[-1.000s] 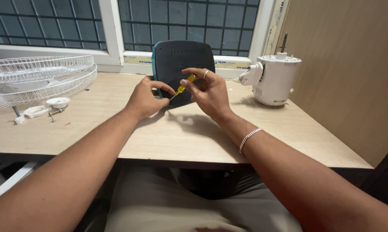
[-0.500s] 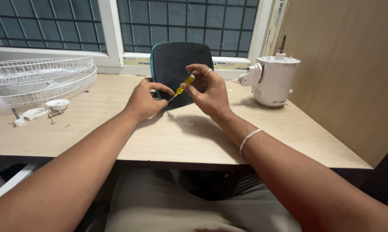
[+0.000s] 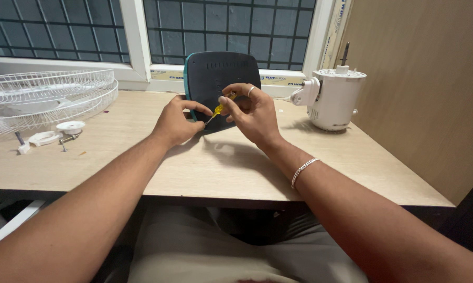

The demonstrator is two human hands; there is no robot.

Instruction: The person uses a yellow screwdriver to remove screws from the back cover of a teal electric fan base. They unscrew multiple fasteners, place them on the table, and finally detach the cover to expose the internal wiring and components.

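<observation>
Screwdriver [image 3: 218,109], small and yellow-handled, sits between both hands, tip low against the dark base [image 3: 221,78] that stands upright on the counter [image 3: 205,162] by the window. Far left lie a white grille [image 3: 42,97] and loose white fittings [image 3: 55,132]. The left hand [image 3: 176,123] is clenched at the tip and base edge. The right hand [image 3: 252,115] pinches the handle; since a second ago its fingers have shifted round the handle while the tip stayed put, which suggests turning. Far right stands a white motor [image 3: 333,97]
</observation>
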